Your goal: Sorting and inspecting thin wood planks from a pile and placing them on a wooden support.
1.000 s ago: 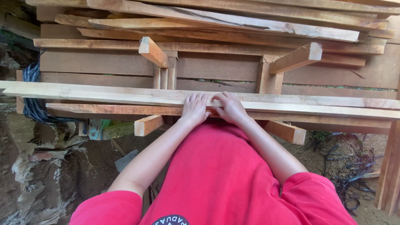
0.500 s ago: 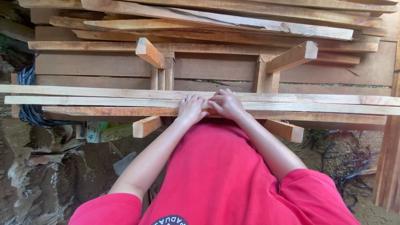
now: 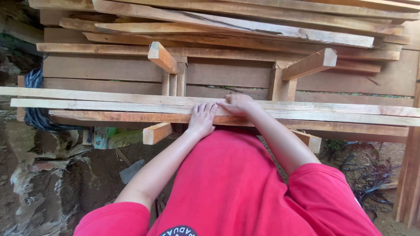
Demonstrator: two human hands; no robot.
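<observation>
Both hands (image 3: 218,111) flat — pale plank (image 3: 109,105)

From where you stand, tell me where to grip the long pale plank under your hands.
Grip the long pale plank near its middle, where the left hand and right hand already rest. Come from the near edge: it lies flat and thin across the wooden supports, overhanging far both ways.

- My left hand (image 3: 202,119) and my right hand (image 3: 237,104) lie flat on a long pale wooden plank (image 3: 109,105). It looks matt and a bit rough, like fresh cut wood.
- The long reddish wooden plank (image 3: 122,116) under it looks dull and grainy.
- The grey-brown wooden boards stacked on top (image 3: 245,26) look rough and splintery.
- My red shirt (image 3: 236,188) is soft matt cloth.
</observation>
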